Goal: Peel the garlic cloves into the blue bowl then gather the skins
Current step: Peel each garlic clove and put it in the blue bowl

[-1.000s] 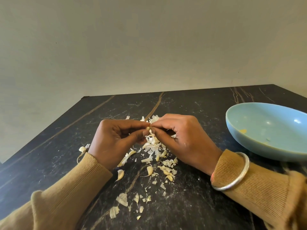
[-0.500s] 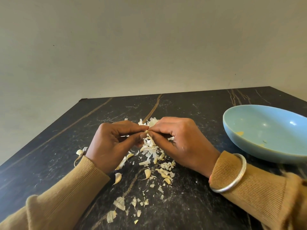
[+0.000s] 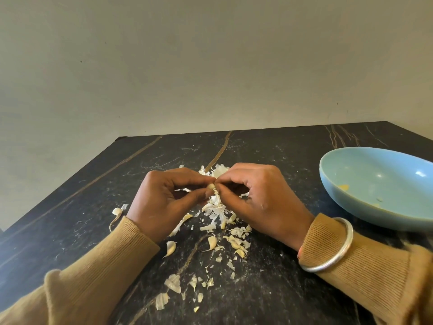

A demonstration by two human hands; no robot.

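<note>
Centre of frame: left hand and right hand meet fingertip to fingertip, and both pinch one small clove between thumb and curled fingers. The clove is held above the table, over the skins.

Skins: a loose white heap directly under the hands, with flakes scattered toward the lower centre of the frame.

Two loose cloves lie on the table below the hands, near the left sleeve.

Bowl: right edge of frame, on the table, apart from the right hand. Small yellowish bits sit inside; what they are cannot be told.

Bangle sits on the right wrist, over the sleeve.
</note>
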